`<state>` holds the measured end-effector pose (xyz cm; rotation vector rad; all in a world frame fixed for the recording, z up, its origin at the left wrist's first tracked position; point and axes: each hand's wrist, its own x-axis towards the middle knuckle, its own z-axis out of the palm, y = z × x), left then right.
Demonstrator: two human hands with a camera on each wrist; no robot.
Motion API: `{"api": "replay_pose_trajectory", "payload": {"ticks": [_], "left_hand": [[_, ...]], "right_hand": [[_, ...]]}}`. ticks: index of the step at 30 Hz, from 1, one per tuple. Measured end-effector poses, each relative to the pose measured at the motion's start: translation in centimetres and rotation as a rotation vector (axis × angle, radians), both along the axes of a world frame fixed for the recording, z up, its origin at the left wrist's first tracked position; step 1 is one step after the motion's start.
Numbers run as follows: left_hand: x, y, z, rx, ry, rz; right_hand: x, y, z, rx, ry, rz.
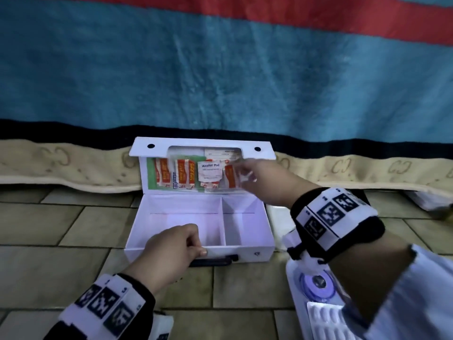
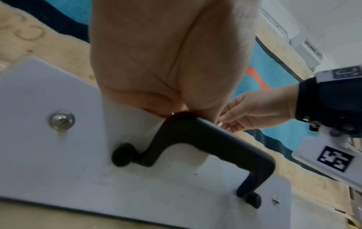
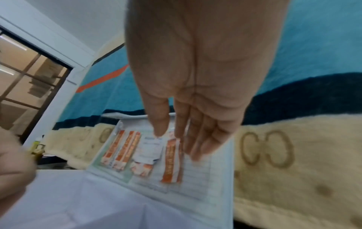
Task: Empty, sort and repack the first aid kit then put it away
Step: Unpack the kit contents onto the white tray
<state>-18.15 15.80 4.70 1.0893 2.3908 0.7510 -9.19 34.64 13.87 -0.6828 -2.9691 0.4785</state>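
Head view: left hand (image 1: 171, 244) grips the open white plastic first-aid box (image 1: 247, 250) by its front rim; right hand (image 1: 264, 177), fingers straight (slightly blurred), touches the lid's orange plaster packets (image 1: 182, 174).

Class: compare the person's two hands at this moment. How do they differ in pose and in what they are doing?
The left hand curls its fingers over the front wall of the first aid box; the right hand reaches with straight fingers to the packets in the lid. The left is low and near, the right higher and farther. Both wear marker wristbands.
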Motion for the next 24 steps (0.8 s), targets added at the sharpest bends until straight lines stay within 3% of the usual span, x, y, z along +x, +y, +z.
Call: {"api": "replay_pose_trajectory", "payload": {"ticks": [3,5,16,20,24], "left_hand": [[0.1,0.0,-0.2,0.024,0.0,0.005],[0.0,0.0,-0.3,0.033,0.003,0.008],[0.2,0.1,0.0,0.011,0.09,-0.001],[0.3,0.1,0.1,0.019,0.118,-0.001],[0.3,0.0,-0.1,0.029,0.109,-0.005]], "right_hand": [[-1.3,0.4,0.5,0.013,0.256,-0.015],[-2.2,0.4,0.6,0.036,0.299,-0.015],[-5.8,0.8,2.0,0.13,0.089,-0.051],[-6.2,-0.6,2.3,0.294,-0.086,0.019],[-7.0,-1.4,2.2,0.431,-0.121,0.081]]}}
